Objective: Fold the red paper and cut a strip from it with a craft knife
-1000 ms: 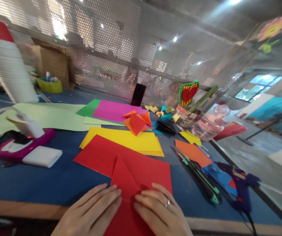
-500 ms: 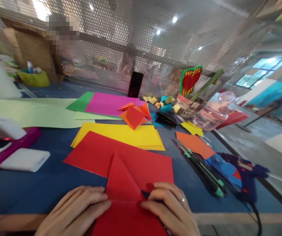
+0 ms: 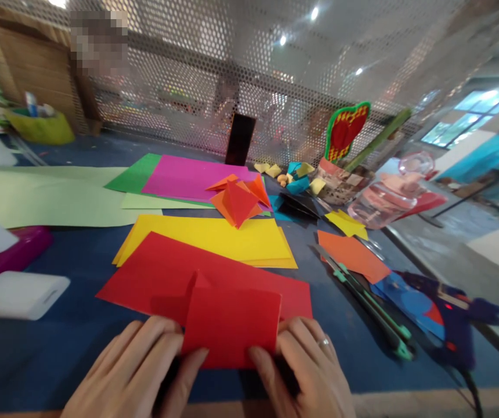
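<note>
A folded red paper piece (image 3: pixel 232 325) stands tilted up at the near edge of the blue table (image 3: pixel 79 348). My left hand (image 3: pixel 136 377) grips its lower left corner, thumb on the front. My right hand (image 3: pixel 306 377), with a ring, pinches its lower right corner. Under and behind the piece lies a larger red sheet (image 3: pixel 166 278), and beyond that a stack of yellow sheets (image 3: pixel 214 238).
Folded orange and red paper shapes (image 3: pixel 238 200) sit on pink (image 3: pixel 188 177) and green sheets. To the right lie an orange square (image 3: pixel 354 255), green-handled scissors (image 3: pixel 371 305), a blue glue gun (image 3: pixel 454 325) and a clear jar (image 3: pixel 384 200). At left are a white block (image 3: pixel 14 296) and a magenta device (image 3: pixel 10 255). A perforated screen stands behind.
The red piece showed a triangular flap lying flat; now its near part is lifted and folded up into a rectangle facing me. Both hands shifted to its lower corners.
</note>
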{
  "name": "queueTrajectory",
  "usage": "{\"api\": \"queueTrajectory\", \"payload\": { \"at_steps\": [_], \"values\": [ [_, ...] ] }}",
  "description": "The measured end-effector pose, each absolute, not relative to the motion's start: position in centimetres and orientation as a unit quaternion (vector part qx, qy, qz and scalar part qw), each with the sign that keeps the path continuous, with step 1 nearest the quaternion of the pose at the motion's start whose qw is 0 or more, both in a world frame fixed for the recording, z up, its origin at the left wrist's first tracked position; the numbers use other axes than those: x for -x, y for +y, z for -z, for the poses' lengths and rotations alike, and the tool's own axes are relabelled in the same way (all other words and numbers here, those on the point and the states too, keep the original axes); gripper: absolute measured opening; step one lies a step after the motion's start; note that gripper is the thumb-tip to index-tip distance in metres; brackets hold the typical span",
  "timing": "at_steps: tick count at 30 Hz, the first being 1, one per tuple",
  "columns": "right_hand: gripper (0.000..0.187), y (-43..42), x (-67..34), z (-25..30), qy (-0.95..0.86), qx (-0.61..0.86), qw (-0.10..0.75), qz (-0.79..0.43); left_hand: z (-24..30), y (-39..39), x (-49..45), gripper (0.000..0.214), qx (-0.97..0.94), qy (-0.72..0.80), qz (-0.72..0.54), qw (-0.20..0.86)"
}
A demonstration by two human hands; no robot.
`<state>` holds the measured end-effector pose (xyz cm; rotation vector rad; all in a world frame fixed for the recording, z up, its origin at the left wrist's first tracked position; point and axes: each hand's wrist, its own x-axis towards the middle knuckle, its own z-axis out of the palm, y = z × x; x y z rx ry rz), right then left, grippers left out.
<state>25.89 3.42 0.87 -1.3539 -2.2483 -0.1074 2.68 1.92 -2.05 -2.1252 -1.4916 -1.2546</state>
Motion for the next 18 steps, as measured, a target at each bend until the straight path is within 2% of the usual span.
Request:
{"api": "queueTrajectory", "payload": {
  "at_steps": [5,7,9,14,18],
  "values": [
    [0.018,3.7,-26.1,-1.0,-0.83,0.502,0.242,0.029,1.6,2.4,-2.5,0.038,0.742,-0.555,0.359,0.111],
    [0.028,3.9,-26.1,-1.1,-0.83,0.499,0.247,0.034,1.6,2.5,-2.2,0.044,0.754,-0.548,0.34,0.129],
    [0.038,4.2,-25.9,-1.3,-0.83,0.496,0.251,0.034,1.6,2.7,-1.9,0.046,0.765,-0.538,0.328,0.138],
    [0.024,4.1,-25.6,-0.9,-0.825,0.501,0.26,-0.031,1.6,2.9,-1.7,0.045,0.765,-0.538,0.327,0.136],
    [0.025,3.4,-25.1,0.3,-0.779,0.538,0.311,-0.087,1.2,2.2,-2.0,0.04,0.747,-0.532,0.385,0.11]
  ]
}}
